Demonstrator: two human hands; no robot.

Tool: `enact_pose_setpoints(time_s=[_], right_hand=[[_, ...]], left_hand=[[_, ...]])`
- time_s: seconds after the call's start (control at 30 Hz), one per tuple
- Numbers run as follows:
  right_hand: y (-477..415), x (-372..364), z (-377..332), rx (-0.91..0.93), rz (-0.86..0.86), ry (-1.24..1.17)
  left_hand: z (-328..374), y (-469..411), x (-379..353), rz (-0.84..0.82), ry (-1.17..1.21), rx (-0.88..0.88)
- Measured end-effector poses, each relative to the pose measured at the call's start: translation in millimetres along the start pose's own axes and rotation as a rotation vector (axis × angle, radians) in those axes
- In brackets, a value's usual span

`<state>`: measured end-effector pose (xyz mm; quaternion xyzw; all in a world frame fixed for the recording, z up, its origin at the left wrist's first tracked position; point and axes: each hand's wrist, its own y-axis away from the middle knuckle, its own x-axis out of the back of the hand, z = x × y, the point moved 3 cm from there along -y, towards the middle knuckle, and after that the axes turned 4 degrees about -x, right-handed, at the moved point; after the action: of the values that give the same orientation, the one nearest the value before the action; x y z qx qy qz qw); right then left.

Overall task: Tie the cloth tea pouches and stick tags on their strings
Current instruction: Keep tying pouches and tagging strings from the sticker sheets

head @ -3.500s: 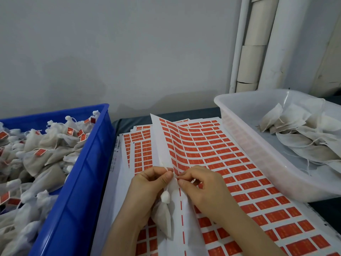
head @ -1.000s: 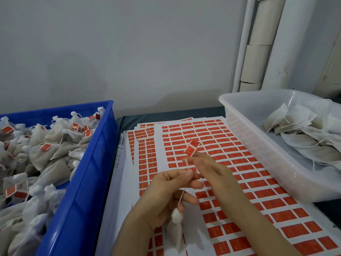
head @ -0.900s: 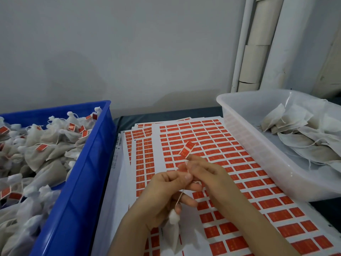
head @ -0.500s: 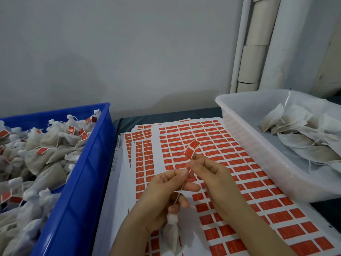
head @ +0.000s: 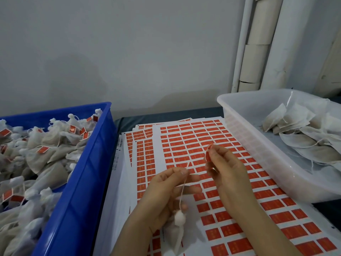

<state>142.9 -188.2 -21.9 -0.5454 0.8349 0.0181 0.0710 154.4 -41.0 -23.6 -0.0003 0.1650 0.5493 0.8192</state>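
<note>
My left hand (head: 166, 194) pinches the string (head: 182, 193) of a tied white cloth tea pouch (head: 175, 231), which hangs below the hand over the sticker sheets (head: 230, 209). The string's free end sticks up past my thumb and forefinger. My right hand (head: 227, 174) pinches a red tag sticker (head: 208, 154) between thumb and fingers, a short way to the right of the string end and apart from it.
A blue bin (head: 77, 191) on the left is full of tied pouches with red tags. A clear plastic tub (head: 258, 150) on the right holds untied flat pouches (head: 304, 137). Sticker sheets cover the dark table between them. White pipes stand at the back right.
My right hand has moved right and away from the left hand with the red tag, opening a gap between the tag and the string end. The pouch still hangs from my left hand.
</note>
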Motion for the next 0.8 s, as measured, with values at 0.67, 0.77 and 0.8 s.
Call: enact_pose_setpoints(time_s=[0.67, 0.77, 0.8], right_hand=[[15, -18, -5, 0.257, -0.279, 0.19], [15, -18, -5, 0.263, -0.274, 0.201], [14, -18, -5, 0.264, -0.272, 0.204]], left_hand=[[-1, -4, 6, 0.068, 0.035, -0.118], [-1, -3, 5, 0.056, 0.041, -0.115], [-1, -3, 5, 0.053, 0.043, -0.114]])
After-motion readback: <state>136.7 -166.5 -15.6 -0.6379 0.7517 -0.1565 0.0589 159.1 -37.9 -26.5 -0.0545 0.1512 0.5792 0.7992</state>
